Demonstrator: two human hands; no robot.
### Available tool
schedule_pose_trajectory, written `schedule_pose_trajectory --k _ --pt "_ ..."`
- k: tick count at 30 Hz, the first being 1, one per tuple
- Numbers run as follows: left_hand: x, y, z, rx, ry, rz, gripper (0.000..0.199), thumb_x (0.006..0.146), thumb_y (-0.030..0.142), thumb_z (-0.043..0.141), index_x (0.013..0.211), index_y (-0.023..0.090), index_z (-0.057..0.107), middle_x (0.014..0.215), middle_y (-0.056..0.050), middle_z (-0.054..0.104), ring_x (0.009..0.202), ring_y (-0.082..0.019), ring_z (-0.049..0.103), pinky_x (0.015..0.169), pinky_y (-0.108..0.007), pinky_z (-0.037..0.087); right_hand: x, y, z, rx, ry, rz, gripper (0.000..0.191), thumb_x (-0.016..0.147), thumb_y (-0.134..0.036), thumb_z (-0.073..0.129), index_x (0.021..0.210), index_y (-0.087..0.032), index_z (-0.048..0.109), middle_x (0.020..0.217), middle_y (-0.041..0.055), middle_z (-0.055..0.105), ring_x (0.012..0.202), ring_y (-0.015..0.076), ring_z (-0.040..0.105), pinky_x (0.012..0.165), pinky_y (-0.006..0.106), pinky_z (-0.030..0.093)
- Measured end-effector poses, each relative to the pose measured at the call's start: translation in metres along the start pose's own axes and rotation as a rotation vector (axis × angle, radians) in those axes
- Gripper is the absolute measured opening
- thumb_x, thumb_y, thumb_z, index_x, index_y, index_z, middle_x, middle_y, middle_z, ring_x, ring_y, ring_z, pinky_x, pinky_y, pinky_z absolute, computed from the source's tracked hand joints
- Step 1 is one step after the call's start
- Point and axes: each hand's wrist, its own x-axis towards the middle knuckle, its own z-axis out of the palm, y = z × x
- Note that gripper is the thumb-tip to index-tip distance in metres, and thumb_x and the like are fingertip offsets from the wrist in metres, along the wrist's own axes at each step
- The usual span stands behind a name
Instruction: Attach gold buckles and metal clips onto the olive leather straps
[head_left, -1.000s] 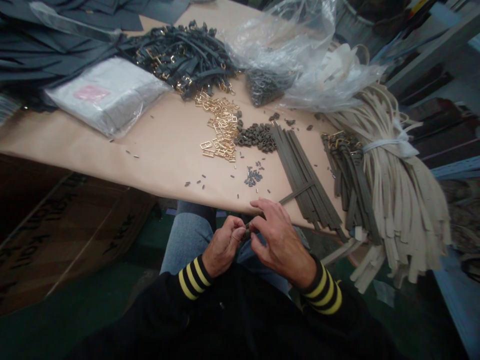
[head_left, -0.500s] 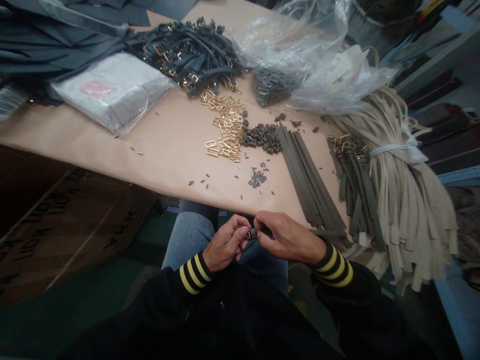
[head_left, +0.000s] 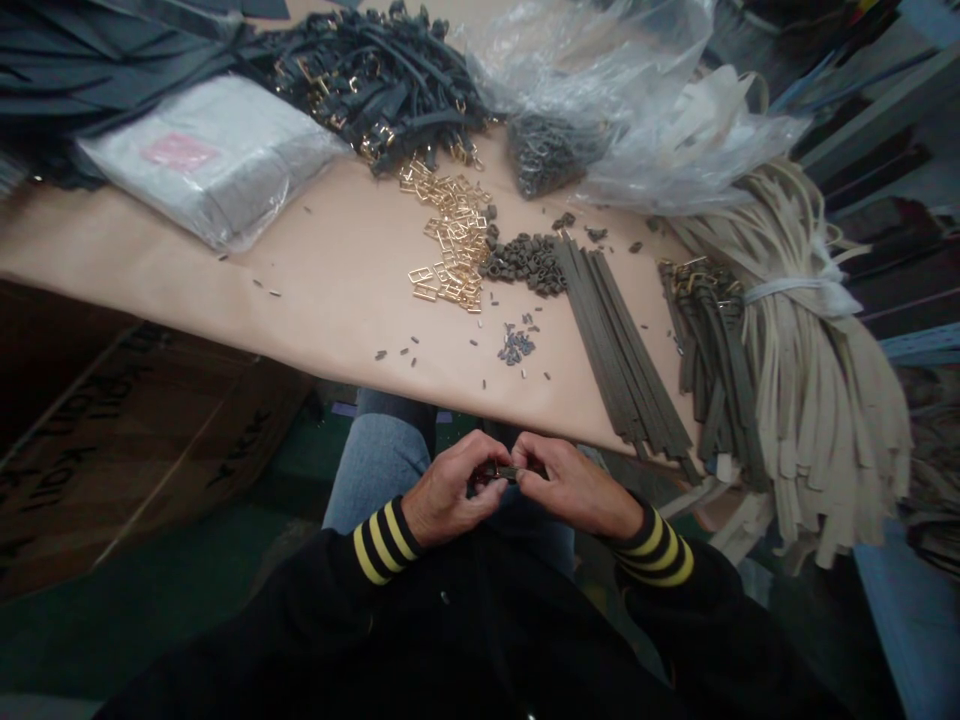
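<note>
Above my lap, just off the table's front edge, my left hand (head_left: pixel 451 492) and my right hand (head_left: pixel 571 486) meet with fingers pinched. Between them is a short olive strap (head_left: pixel 507 473), gripped from both sides. A glint of metal shows by the left fingers, perhaps a buckle; most of the piece is hidden. Closest on the table lie small dark metal clips (head_left: pixel 517 345) in a loose heap. Behind them are gold buckles (head_left: pixel 454 235) and a pile of olive strap loops (head_left: pixel 529 262). Flat olive straps (head_left: pixel 622 345) lie side by side to the right.
Finished-looking olive straps with buckles (head_left: pixel 716 350) lie beside a tied bundle of beige strips (head_left: pixel 810 400). Dark buckled straps (head_left: pixel 390 90) are heaped at the back. A plastic-wrapped packet (head_left: pixel 214 160) sits left, clear plastic bags (head_left: pixel 660 130) back right. Cardboard boxes (head_left: pixel 150 450) stand below the table.
My left fingers have curled further around the strap, and the hands have drawn slightly closer together. The held piece now looks flatter and more level. The view has shifted a little.
</note>
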Motion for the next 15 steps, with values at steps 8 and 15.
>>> schedule_pose_trajectory --k 8,15 --pt "-0.003 0.005 -0.006 -0.005 -0.081 -0.088 0.011 0.069 0.012 0.047 0.079 0.017 0.044 0.078 -0.001 0.042 0.060 -0.008 0.041 0.051 -0.019 0.038 -0.006 0.002 0.006 0.059 -0.004 0.010 0.005 0.066 -0.015 0.043 0.061 -0.017 0.041 0.056 -0.0044 0.040 0.052 0.0100 0.036 0.048 0.022 0.026" --pt "0.000 0.017 0.003 0.113 0.020 -0.267 0.005 0.069 0.013 0.041 0.069 0.018 0.041 0.060 0.004 0.039 0.053 -0.009 0.038 0.051 -0.021 0.032 -0.008 -0.003 0.015 0.034 0.081 0.004 0.009 0.065 -0.010 0.041 0.061 -0.018 0.039 0.055 -0.0044 0.040 0.052 0.0104 0.039 0.049 0.021 0.027"
